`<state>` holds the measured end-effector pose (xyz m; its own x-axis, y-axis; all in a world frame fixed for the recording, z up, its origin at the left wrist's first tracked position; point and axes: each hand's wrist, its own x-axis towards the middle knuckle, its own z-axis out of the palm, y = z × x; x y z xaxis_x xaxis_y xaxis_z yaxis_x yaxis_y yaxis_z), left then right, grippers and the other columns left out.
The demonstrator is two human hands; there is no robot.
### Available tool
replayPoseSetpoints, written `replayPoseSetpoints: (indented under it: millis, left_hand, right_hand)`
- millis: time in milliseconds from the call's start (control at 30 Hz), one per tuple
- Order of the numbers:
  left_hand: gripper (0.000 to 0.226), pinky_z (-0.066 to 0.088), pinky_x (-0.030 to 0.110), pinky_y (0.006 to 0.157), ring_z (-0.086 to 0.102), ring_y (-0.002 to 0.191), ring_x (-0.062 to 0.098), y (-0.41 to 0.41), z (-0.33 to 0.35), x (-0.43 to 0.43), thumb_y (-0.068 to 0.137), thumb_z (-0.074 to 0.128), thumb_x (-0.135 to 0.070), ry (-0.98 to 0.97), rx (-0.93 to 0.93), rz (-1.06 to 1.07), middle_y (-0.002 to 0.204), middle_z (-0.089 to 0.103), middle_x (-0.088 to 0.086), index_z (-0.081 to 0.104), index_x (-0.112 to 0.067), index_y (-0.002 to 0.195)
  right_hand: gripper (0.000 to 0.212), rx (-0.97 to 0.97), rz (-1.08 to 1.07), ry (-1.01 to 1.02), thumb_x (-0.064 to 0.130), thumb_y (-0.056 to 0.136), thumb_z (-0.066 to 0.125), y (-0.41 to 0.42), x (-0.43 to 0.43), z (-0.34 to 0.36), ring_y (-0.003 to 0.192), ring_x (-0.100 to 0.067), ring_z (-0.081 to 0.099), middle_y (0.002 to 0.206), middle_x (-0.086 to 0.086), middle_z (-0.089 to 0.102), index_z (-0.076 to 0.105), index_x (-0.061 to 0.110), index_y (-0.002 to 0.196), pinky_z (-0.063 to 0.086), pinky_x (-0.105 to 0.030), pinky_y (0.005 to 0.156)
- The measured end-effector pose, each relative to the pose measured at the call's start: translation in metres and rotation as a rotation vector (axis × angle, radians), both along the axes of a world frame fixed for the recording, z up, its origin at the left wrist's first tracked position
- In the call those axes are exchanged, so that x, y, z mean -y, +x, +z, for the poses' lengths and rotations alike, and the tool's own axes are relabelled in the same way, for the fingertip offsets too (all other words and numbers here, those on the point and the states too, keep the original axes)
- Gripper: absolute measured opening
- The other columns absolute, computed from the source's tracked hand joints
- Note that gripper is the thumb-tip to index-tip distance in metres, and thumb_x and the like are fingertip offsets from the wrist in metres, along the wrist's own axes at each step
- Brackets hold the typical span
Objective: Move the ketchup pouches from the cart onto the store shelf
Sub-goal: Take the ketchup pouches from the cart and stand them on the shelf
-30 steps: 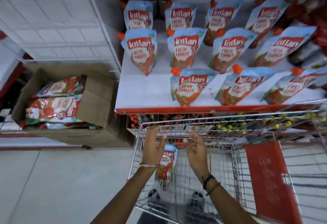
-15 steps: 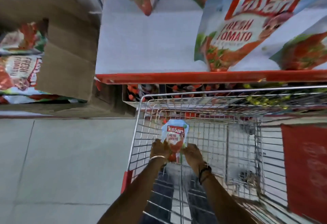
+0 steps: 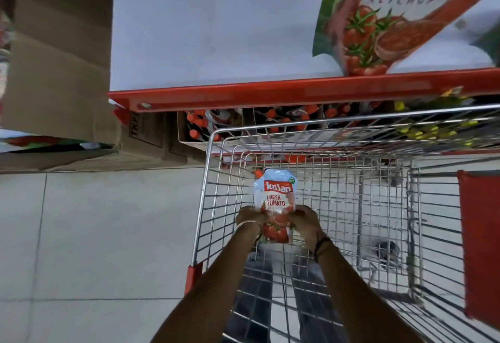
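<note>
A white and red ketchup pouch (image 3: 275, 196) with an orange cap stands upright low inside the wire cart (image 3: 208, 180). My left hand (image 3: 249, 217) grips its lower left edge and my right hand (image 3: 304, 219) grips its lower right edge. Above the cart the white store shelf (image 3: 203, 31) with a red front lip fills the top of the view. One large ketchup pouch (image 3: 392, 18) stands on the shelf at the upper right, cut off by the frame edge.
A brown cardboard box (image 3: 59, 72) sits to the left of the shelf. Below the shelf lip, a lower shelf holds bottles with orange caps (image 3: 200, 123) and yellow caps (image 3: 422, 131). A red panel (image 3: 479, 242) hangs on the cart's right. Grey tiled floor (image 3: 94, 234) lies left.
The view has dipped down and come closer to the shelf and cart. Both hands went down into the cart and took hold of the pouch, which now stands upright between them.
</note>
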<state>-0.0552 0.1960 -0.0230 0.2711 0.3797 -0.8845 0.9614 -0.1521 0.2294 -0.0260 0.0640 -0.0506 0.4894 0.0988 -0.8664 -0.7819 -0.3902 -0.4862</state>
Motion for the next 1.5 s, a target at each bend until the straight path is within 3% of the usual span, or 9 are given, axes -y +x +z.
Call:
replayPoseSetpoints:
  millis: [133,367,533,733,933,1033,1233,1400,1500]
  left_hand:
    - [0.037,0.047,0.031,0.080,0.062,0.102,0.031,-0.009,0.025,-0.002,0.073,0.072,-0.029,0.004,0.086,0.048,0.110,0.069,0.016,0.065,-0.004,0.100]
    - [0.028,0.052,0.034,0.074,0.062,0.084,0.026,-0.036,0.100,-0.009,0.060,0.081,-0.010,0.000,0.368,0.122,0.093,0.070,0.014,0.060,-0.010,0.079]
    - [0.032,0.045,0.006,0.050,0.058,0.081,0.022,-0.054,0.166,-0.016,0.065,0.077,0.000,0.000,0.657,0.147,0.088,0.063,0.006,0.054,-0.013,0.085]
    - [0.043,0.043,0.005,0.059,0.058,0.072,0.007,-0.064,0.230,-0.029,0.051,0.077,-0.022,0.090,0.962,0.207,0.081,0.063,0.001,0.059,-0.017,0.089]
    - [0.035,0.049,0.008,0.064,0.060,0.073,-0.001,-0.041,0.300,-0.049,0.056,0.073,-0.007,0.113,1.221,0.273,0.084,0.065,0.000,0.059,-0.015,0.087]
    - [0.037,0.049,0.007,0.064,0.060,0.071,-0.009,-0.020,0.331,-0.063,0.062,0.073,0.008,0.153,1.315,0.277,0.083,0.064,-0.002,0.058,-0.014,0.088]
    - [0.034,0.050,0.033,0.078,0.060,0.091,0.024,0.023,0.362,-0.094,0.057,0.069,-0.013,0.228,1.426,0.284,0.089,0.064,0.007,0.057,-0.019,0.089]
    - [0.038,0.044,0.004,0.070,0.057,0.085,0.014,0.047,0.359,-0.113,0.058,0.067,-0.013,0.271,1.431,0.276,0.090,0.063,0.005,0.059,-0.011,0.095]
    - [0.041,0.047,0.014,0.075,0.058,0.087,0.015,0.057,0.348,-0.121,0.058,0.066,-0.012,0.282,1.403,0.285,0.091,0.063,0.004,0.059,-0.008,0.098]
  right_hand:
    - [0.019,0.039,-0.061,0.067,0.012,0.078,0.072,-0.004,0.011,0.024,0.093,-0.032,0.067,0.103,-0.015,0.067,0.061,0.008,0.093,0.057,-0.045,0.083]
    - [0.022,0.206,-0.044,0.167,0.005,0.074,0.075,-0.006,0.011,0.106,0.087,-0.025,0.068,0.100,-0.011,0.065,0.058,0.013,0.086,0.059,-0.028,0.068]
    - [0.030,0.372,0.010,0.246,-0.002,0.074,0.073,-0.013,0.007,0.177,0.085,-0.020,0.064,0.100,-0.015,0.065,0.056,-0.002,0.099,0.054,-0.012,0.058]
    - [0.029,0.611,0.058,0.340,-0.004,0.076,0.070,-0.011,-0.011,0.265,0.068,0.007,0.062,0.090,-0.001,0.063,0.056,-0.001,0.101,0.050,-0.009,0.053]
    - [0.027,0.847,0.064,0.421,0.006,0.077,0.073,0.005,-0.035,0.339,0.078,-0.018,0.071,0.098,-0.009,0.069,0.058,0.013,0.098,0.060,-0.031,0.062]
    - [0.029,0.939,-0.006,0.502,-0.002,0.077,0.069,0.016,-0.053,0.374,0.064,-0.005,0.068,0.092,-0.007,0.067,0.055,0.002,0.102,0.057,-0.020,0.054]
    - [0.026,1.050,-0.114,0.523,-0.005,0.079,0.066,0.044,-0.095,0.408,0.052,0.001,0.061,0.089,-0.009,0.061,0.051,-0.002,0.100,0.051,-0.013,0.046]
    - [0.023,1.104,-0.184,0.457,-0.003,0.081,0.065,0.062,-0.126,0.399,0.071,0.005,0.062,0.094,-0.007,0.060,0.053,0.005,0.099,0.047,-0.003,0.055]
    - [0.025,1.107,-0.246,0.388,0.002,0.080,0.068,0.070,-0.141,0.378,0.096,-0.018,0.060,0.106,-0.015,0.063,0.057,0.002,0.103,0.046,0.000,0.066]
